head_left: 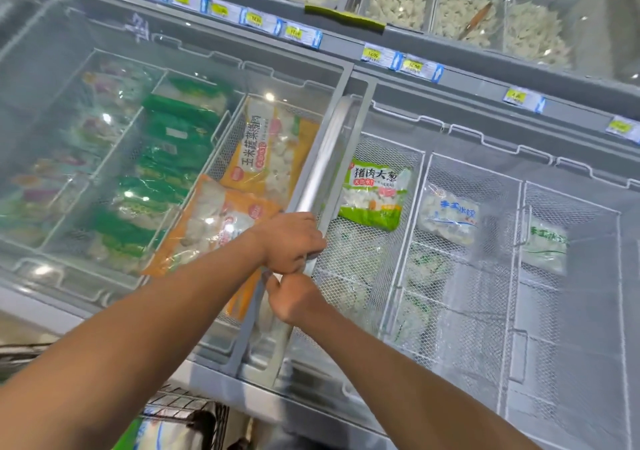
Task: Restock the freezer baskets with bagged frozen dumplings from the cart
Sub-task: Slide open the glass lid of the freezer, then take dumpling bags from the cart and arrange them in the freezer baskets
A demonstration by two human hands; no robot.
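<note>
My left hand grips the long metal handle of the freezer's sliding glass lid, fingers curled over it. Just below, my right hand grips the lower part of the same handle. A green bag of dumplings lies in a wire mesh basket to the right of the handle. Orange bags of dumplings fill the basket left of it, under the glass. The cart shows at the bottom edge, with a white and green bag inside.
Green bags and pale bags sit in baskets at the left under glass. White bags with blue print and green print lie in the right baskets. Bins of loose dumplings and price tags line the back.
</note>
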